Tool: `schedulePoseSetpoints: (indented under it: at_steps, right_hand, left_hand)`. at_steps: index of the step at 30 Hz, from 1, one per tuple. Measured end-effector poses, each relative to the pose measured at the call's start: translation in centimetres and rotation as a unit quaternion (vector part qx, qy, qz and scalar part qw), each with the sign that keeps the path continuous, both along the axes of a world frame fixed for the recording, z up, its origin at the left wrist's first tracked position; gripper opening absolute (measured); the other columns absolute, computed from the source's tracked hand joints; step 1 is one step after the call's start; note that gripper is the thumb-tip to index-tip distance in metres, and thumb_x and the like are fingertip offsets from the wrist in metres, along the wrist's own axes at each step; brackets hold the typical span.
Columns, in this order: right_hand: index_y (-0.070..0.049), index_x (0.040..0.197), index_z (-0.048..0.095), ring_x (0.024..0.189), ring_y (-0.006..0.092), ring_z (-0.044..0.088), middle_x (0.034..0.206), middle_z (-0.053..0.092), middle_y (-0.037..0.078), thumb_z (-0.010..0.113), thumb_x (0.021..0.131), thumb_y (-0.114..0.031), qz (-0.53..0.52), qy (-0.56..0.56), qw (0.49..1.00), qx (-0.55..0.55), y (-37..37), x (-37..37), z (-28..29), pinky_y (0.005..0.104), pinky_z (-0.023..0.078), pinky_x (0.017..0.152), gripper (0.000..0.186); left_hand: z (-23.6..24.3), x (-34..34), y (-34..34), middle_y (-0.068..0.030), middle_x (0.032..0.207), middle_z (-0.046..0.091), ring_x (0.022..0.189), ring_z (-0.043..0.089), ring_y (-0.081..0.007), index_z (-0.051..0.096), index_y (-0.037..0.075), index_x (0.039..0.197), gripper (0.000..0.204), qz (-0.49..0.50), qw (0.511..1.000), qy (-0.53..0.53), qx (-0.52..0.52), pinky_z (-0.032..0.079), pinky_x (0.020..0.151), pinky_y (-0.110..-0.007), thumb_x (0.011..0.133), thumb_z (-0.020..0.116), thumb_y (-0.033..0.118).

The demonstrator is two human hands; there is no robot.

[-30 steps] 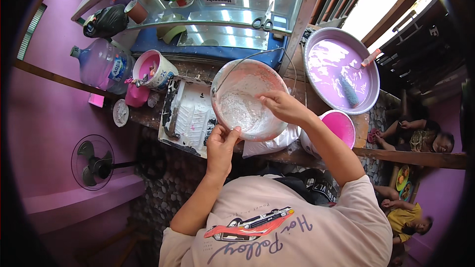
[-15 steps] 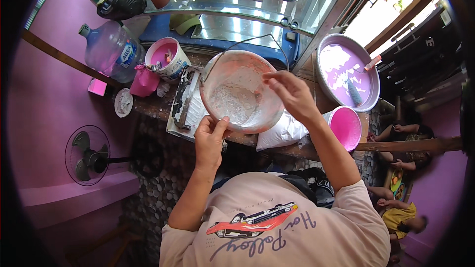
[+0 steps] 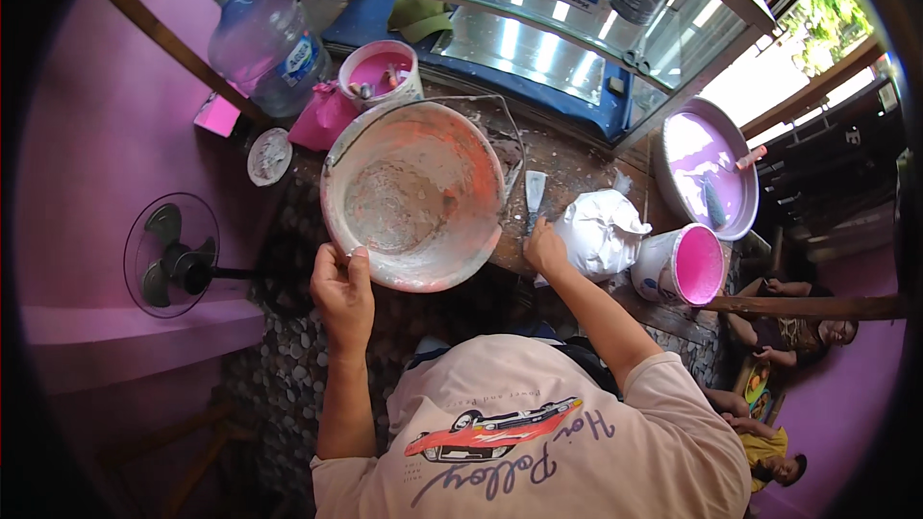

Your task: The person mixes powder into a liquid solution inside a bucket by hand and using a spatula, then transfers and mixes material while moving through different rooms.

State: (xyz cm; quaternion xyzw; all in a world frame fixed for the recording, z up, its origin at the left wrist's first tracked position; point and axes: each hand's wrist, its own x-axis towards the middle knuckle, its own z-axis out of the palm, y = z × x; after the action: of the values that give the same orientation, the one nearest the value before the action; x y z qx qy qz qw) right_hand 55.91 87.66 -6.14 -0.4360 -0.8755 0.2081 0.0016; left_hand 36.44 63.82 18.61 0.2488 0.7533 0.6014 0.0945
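Note:
My left hand (image 3: 344, 293) pinches the near rim of a white bucket (image 3: 473, 168) between thumb and fingers. The bucket tilts toward me, showing orange stains and greyish residue inside; its wire handle stands over the far right side. On the wooden table to its right, my right hand (image 3: 546, 248) has its fingers closed around the dark handle of a putty knife (image 3: 536, 190), whose wide pale blade points away from me. Right beside that hand rests a white plastic bag (image 3: 601, 235), its top bunched.
Right of the bag stand a pink-stained pail (image 3: 654, 267) and a grey basin (image 3: 672, 187) of pale purple liquid with a roller (image 3: 711, 200). A smaller pink-lined bucket (image 3: 409, 91) and water jug (image 3: 260, 48) stand far left. A glass cabinet (image 3: 577, 43) borders the back; people (image 3: 769, 442) sit right.
My right hand has left the bucket's inside and come down to the putty knife on the table. The bucket, held in my left hand, has shifted left, uncovering table beside the bag.

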Motion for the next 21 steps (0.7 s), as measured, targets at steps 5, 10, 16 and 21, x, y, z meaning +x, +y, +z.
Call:
schedulePoseSetpoints:
  at_steps: [5,10,16,21]
  right_hand:
    - [0.010,0.125,0.039,0.090,0.0368,0.068,0.103,0.063,0.025,0.064,0.084,-0.025,0.026,-0.120,0.991,0.057,0.0,-1.1,-2.7,0.0419,0.057,0.072,0.059]
    - [0.013,0.121,0.039,0.084,0.0400,0.066,0.101,0.062,0.027,0.063,0.084,-0.026,-0.032,-0.047,0.998,0.027,0.6,-1.2,-0.9,0.0451,0.055,0.072,0.059]
    - [0.004,0.113,0.054,0.090,0.0472,0.061,0.095,0.062,0.031,0.046,0.091,-0.017,-0.073,0.108,0.990,-0.048,1.9,1.3,8.2,0.0504,0.047,0.079,0.031]
    - [-0.001,0.108,0.060,0.063,0.0177,0.054,0.068,0.058,0.010,0.058,0.093,-0.017,0.016,0.140,0.986,-0.086,-0.9,3.4,23.1,0.0330,0.044,0.062,0.022]
  left_hand:
    - [-0.4,-0.7,-3.9,-0.0005,0.068,0.049,0.062,0.043,-0.0059,0.048,0.000,0.082,0.019,0.053,0.996,0.066,-0.015,0.038,0.055,-0.025,0.092,0.059,0.013]
    - [-1.1,-0.9,-6.9,0.0001,0.065,0.049,0.059,0.043,-0.0060,0.048,0.000,0.082,0.019,0.112,0.992,0.061,-0.014,0.037,0.052,-0.026,0.091,0.058,0.013]
    - [-4.0,-2.5,-9.5,-0.0008,0.061,0.038,0.057,0.035,-0.0105,0.041,0.002,0.074,0.023,0.158,0.984,0.078,0.004,0.032,0.051,-0.030,0.086,0.059,0.011]
    - [-4.3,-3.8,-10.6,0.0000,0.064,0.039,0.059,0.035,-0.0085,0.043,0.002,0.075,0.021,0.183,0.974,0.128,-0.041,0.031,0.052,-0.028,0.086,0.059,0.010]
